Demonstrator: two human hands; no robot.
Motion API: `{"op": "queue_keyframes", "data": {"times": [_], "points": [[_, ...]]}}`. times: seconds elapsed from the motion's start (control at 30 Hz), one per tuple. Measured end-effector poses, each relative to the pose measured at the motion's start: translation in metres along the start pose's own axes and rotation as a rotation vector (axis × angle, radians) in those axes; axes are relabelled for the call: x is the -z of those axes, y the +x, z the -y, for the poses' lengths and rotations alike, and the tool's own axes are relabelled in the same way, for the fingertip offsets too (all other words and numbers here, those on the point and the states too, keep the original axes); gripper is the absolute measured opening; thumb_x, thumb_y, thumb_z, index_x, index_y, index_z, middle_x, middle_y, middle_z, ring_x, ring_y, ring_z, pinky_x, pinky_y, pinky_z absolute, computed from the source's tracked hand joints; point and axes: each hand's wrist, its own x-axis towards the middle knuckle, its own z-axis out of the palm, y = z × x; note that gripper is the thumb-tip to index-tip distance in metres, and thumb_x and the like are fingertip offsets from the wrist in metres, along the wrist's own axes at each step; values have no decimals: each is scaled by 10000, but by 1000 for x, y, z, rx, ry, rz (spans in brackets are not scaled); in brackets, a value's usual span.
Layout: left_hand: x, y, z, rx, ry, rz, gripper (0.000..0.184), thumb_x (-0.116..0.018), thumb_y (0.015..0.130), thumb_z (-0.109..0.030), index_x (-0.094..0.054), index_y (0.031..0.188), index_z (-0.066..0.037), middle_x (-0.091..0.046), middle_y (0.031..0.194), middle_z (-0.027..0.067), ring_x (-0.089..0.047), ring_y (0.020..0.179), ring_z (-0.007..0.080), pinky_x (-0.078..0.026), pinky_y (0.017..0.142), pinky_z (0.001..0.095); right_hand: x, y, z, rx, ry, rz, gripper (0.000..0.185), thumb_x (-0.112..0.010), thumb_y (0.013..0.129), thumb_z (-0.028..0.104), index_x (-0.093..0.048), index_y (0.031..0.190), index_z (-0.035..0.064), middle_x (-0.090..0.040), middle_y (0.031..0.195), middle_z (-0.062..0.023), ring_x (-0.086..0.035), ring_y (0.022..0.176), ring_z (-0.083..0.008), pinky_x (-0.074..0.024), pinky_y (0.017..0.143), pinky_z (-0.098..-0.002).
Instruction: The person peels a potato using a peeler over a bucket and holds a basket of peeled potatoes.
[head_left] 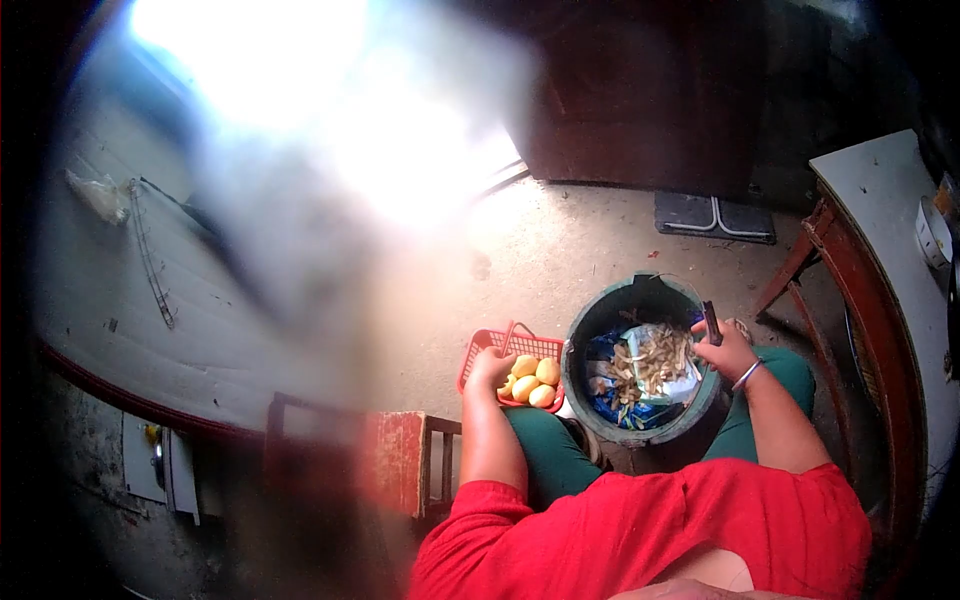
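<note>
My left hand [489, 369] is at the left side of a red plastic basket [469, 352], next to several peeled, pale yellow potatoes [547, 371]. Its fingertips are partly hidden, so whether it grips a potato or the basket's rim is unclear. Over the right rim of a dark green bucket [581, 330], my right hand [730, 357] is closed around a dark narrow tool [711, 322] that points up; its exact kind is not visible. Inside the bucket, brownish peelings [657, 362] lie on blue and white plastic packaging [684, 390].
A wooden stool [395, 460] stands to the left, behind my left arm. On the right is a table [880, 190] with red-brown legs, a white bowl-like item [932, 232] on top. A dark folded object with metal tubing [715, 217] lies on the floor ahead. Glare blurs the upper left.
</note>
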Motion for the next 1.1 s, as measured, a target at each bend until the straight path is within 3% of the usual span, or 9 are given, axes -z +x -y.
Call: {"op": "queue_keyframes", "data": {"times": [1.1], "points": [[0,-1,-2,-29,26,-7,268,-660,799,-255,-615,874,-2,-584,634,45,-550,508,131,-451,445,278,3,4,-8,-23,-32,4,334,-665,759,131,-536,1047,24,-588,670,-15,-537,539,-79,-427,473,-236]]}}
